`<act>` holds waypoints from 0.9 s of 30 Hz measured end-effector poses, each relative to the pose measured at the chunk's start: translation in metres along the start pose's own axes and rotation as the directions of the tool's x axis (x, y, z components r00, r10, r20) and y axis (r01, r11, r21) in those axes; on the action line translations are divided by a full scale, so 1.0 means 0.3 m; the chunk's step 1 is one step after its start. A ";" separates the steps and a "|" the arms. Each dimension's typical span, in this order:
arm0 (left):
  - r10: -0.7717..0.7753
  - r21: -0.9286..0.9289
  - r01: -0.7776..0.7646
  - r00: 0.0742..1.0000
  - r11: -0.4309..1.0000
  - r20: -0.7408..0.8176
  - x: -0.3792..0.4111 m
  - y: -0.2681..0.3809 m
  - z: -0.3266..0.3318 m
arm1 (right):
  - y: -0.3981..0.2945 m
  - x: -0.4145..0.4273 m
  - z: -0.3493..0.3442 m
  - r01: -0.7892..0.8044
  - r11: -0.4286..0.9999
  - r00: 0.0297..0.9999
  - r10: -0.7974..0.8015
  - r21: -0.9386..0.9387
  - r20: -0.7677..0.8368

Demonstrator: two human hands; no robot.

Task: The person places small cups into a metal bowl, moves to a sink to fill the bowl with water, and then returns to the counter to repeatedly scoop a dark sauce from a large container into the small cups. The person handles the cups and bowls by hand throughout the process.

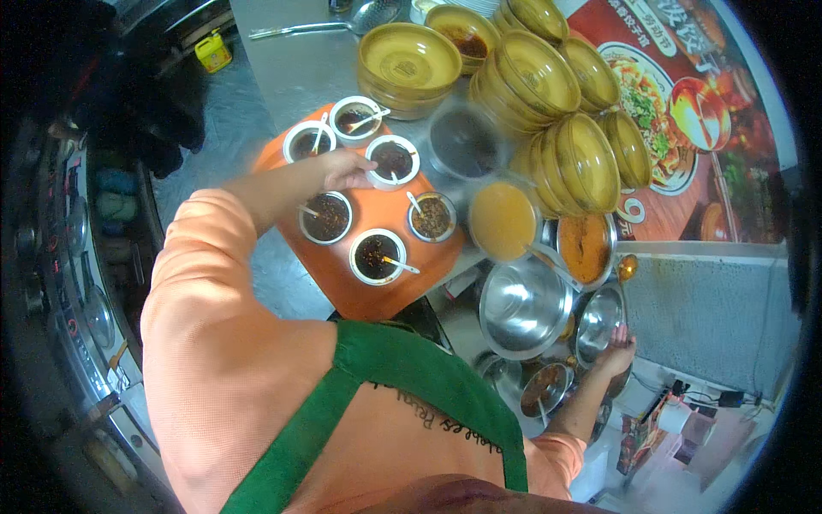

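Note:
On an orange tray (379, 299) stand several round white bowls of dark sauce, most with a small white spoon in them. My left hand (349, 169) grips the side of one white bowl (392, 162), its thumb near the rim. Far to the right, my right hand (616, 353) holds the thin handle of a metal ladle (627, 266) that has orange-brown liquid in its scoop. Under that handle is a steel bowl (598, 324). A larger steel basin (525, 308) lies between my right arm and the tray.
Stacked yellow-brown bowls (539, 70) fill the back right of the steel counter. Beside the tray are a dark round pot (467, 140), a container of yellow liquid (503, 220) and a pan of orange sauce (583, 247). A large slotted spoon (372, 18) lies at the back.

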State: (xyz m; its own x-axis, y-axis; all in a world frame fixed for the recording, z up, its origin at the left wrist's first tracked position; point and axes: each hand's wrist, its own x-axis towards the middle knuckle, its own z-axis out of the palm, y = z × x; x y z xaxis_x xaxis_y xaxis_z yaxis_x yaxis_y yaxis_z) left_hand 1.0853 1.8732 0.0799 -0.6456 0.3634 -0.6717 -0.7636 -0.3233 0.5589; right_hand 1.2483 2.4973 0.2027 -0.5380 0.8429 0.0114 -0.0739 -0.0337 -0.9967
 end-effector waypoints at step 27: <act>0.181 -0.302 -0.506 0.701 0.808 -0.690 0.050 0.129 0.244 | 0.155 0.076 -0.071 -0.138 0.989 0.990 0.137 0.053 0.027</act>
State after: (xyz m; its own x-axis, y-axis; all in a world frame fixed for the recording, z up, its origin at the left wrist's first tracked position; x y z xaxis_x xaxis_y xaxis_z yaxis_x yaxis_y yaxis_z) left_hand 1.0451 1.9299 0.1271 -0.5811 -0.4068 -0.7049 -0.2862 -0.7087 0.6449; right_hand 1.2505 2.5263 0.1548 -0.5657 0.8154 -0.1230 -0.0430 -0.1781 -0.9831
